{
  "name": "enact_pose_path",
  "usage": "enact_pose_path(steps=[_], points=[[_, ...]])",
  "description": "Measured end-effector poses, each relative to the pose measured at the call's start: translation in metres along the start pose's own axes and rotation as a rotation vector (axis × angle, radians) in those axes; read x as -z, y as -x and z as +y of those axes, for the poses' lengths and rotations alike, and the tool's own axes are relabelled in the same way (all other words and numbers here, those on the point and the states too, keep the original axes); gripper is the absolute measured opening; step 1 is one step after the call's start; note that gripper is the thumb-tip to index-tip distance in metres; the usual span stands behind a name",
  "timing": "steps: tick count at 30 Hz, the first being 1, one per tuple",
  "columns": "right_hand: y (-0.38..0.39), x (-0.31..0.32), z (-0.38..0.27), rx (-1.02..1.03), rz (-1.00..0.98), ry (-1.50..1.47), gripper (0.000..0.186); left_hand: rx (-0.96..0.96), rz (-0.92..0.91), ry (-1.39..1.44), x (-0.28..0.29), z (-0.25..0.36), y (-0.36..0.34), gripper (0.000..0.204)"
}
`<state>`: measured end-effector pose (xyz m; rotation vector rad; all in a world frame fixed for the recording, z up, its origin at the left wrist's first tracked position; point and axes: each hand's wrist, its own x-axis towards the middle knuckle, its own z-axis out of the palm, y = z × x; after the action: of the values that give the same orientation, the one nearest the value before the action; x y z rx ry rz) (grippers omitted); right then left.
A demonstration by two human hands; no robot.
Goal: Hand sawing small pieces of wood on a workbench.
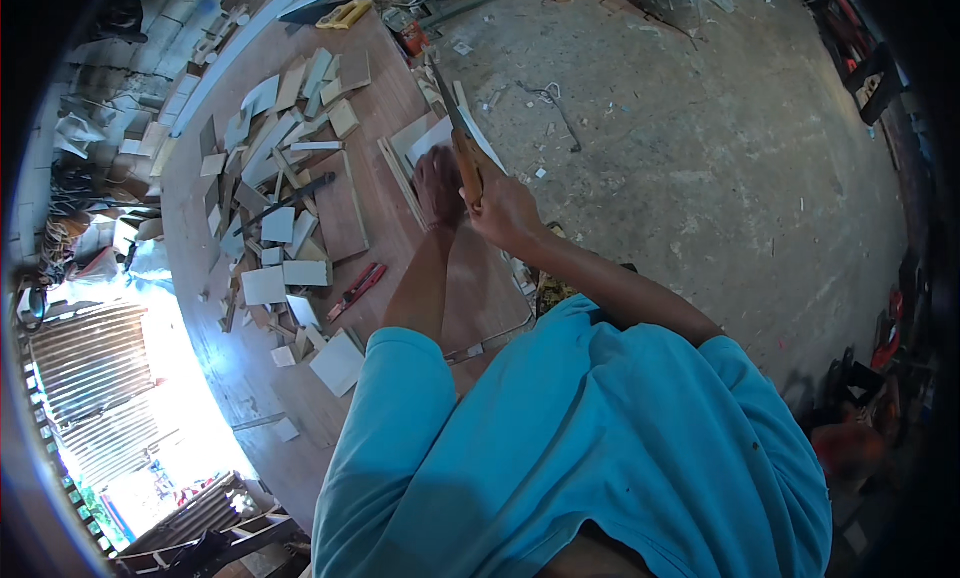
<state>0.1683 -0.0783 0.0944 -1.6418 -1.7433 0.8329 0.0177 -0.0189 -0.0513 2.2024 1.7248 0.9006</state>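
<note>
My right hand (500, 208) grips the wooden handle (470, 168) of a hand saw, whose long dark blade (446, 93) angles up and away along the table's right edge. My left hand (438, 183) is just left of the handle, fingers bent down on a white board (430, 136); their tips are hard to make out. Thin pale wood strips (395, 175) lie beside that hand, alongside a beige board under the white one. A red utility knife (357, 290) rests on the table to the left of my left forearm.
Many wood offcuts (285, 128) cover the table's left part (200, 298), with a dark bar (285, 203) among them. A yellow-handled tool (342, 14) sits at the far end. Concrete floor (690, 168) lies right of the table; dark and red clutter (870, 378) lines the far right.
</note>
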Motion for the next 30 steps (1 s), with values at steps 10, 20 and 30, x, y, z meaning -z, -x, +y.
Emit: enact_pose_path(steps=[10, 20, 30], points=[[0.011, -0.002, -0.007, -0.039, -0.036, 0.015, 0.035, 0.057, 0.022, -0.126, -0.01, 0.006, 0.026, 0.061], [0.0, 0.005, -0.02, 0.037, 0.001, 0.033, 0.03, -0.017, 0.07, -0.128, -0.019, -0.026, 0.02, 0.063], [0.013, 0.024, -0.016, 0.005, -0.042, -0.102, 0.032, 0.65, -0.045, -0.182, -0.016, 0.003, -0.042, 0.048]])
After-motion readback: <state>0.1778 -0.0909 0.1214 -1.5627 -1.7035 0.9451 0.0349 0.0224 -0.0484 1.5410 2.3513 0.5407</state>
